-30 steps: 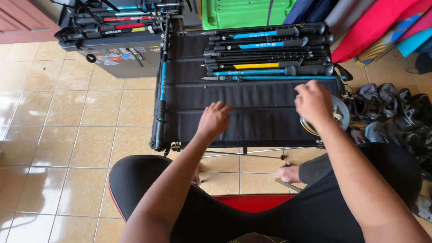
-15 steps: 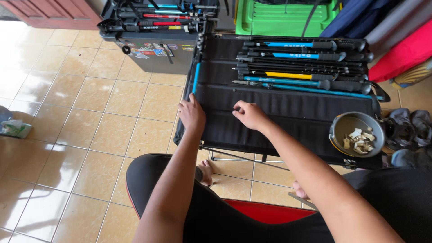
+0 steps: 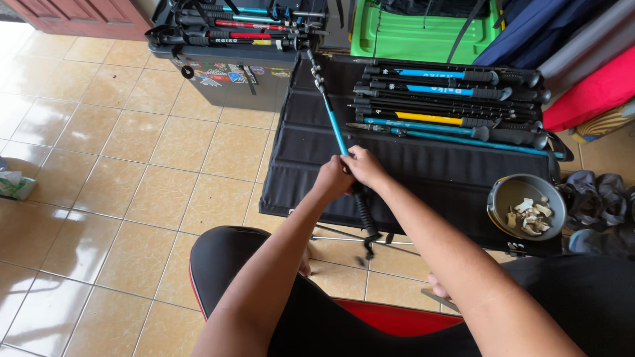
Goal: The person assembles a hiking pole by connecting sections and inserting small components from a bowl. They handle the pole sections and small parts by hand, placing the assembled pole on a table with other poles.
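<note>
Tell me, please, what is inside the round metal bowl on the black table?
The metal bowl holds a small heap of pale, whitish pieces; what they are is unclear. The bowl's bottom beneath them is covered.

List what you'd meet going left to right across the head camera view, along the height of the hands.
Tiled floor → left hand → right hand, both on the blue trekking pole → black fabric table → metal bowl
</note>
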